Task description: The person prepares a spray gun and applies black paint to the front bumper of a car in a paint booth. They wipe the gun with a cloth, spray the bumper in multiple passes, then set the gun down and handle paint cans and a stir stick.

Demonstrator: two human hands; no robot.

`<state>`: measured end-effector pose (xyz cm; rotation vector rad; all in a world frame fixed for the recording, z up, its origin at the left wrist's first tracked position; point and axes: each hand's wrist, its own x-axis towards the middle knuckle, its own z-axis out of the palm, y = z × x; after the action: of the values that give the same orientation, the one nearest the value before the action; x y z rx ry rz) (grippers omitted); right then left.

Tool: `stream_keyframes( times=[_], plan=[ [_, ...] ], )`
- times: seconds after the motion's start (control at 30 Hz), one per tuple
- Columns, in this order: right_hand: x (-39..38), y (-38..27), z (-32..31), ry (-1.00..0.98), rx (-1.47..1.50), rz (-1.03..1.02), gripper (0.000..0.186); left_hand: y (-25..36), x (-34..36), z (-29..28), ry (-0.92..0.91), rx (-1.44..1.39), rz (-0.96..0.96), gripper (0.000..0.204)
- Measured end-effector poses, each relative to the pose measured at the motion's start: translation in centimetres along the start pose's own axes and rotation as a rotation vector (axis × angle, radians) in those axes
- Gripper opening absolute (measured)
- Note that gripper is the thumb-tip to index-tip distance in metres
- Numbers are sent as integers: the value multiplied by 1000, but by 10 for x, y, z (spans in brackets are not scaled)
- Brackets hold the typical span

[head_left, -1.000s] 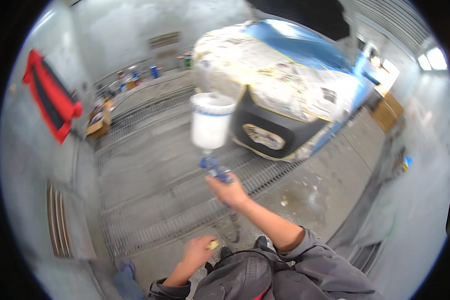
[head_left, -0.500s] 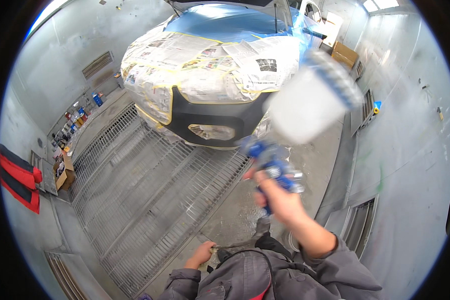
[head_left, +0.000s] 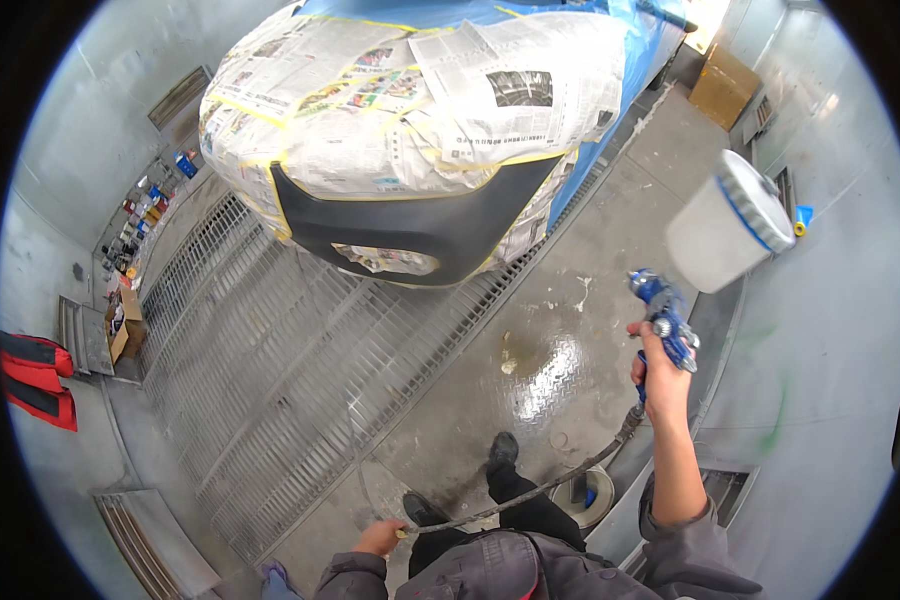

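My right hand (head_left: 658, 375) grips a blue spray gun (head_left: 667, 315) with a tilted, translucent white cup (head_left: 712, 230) on top, out to the right. A dark hose (head_left: 530, 494) runs down from the gun's handle to my left hand (head_left: 377, 538), low near my waist, closed round it. In front of me stands a car's front end: newspaper sheets (head_left: 350, 110) edged with yellow tape cover it, blue sheeting (head_left: 580, 185) covers part of the side and top, and a dark grey bumper section (head_left: 480, 228) is exposed around a papered opening.
Cans (head_left: 153, 205) and an open carton (head_left: 128, 330) line the left wall. A red-black garment (head_left: 40, 380) hangs nearer. A cardboard box (head_left: 722, 88) stands back right, a bucket (head_left: 595, 500) beside my feet. Another person's shoe (head_left: 275, 575) shows lower left. A floor grate (head_left: 260, 380) lies left.
The spray gun and cup have swung rightward with my right hand. The view has shifted downward, showing more floor and my feet, with the car higher in the picture.
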<state>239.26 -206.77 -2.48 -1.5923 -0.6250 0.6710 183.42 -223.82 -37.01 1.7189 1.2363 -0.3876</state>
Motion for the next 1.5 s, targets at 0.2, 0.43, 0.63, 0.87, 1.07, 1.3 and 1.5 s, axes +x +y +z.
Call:
stream_keyframes(
  times=[0.2,0.43,0.63,0.87,1.07,1.3,1.5],
  plan=[
    [109,33,30,-50,-106,-31,20,45,19,-15,-22,-318,-50,33],
    [196,70,50,-12,-134,-75,20,130,56,-65,-103,-866,-305,22],
    [207,101,58,-52,-158,-97,25,136,88,-47,-4,-1067,-217,13],
    [248,122,57,-9,-188,-96,23,128,96,-29,-65,-1082,-36,12],
    [245,116,64,-505,-81,-107,14,175,114,-19,47,-821,27,13],
    [279,126,52,-563,63,-61,17,211,137,7,110,-761,70,13],
    [334,153,18,-247,22,-107,30,240,164,20,181,-872,-8,13]
  ],
)
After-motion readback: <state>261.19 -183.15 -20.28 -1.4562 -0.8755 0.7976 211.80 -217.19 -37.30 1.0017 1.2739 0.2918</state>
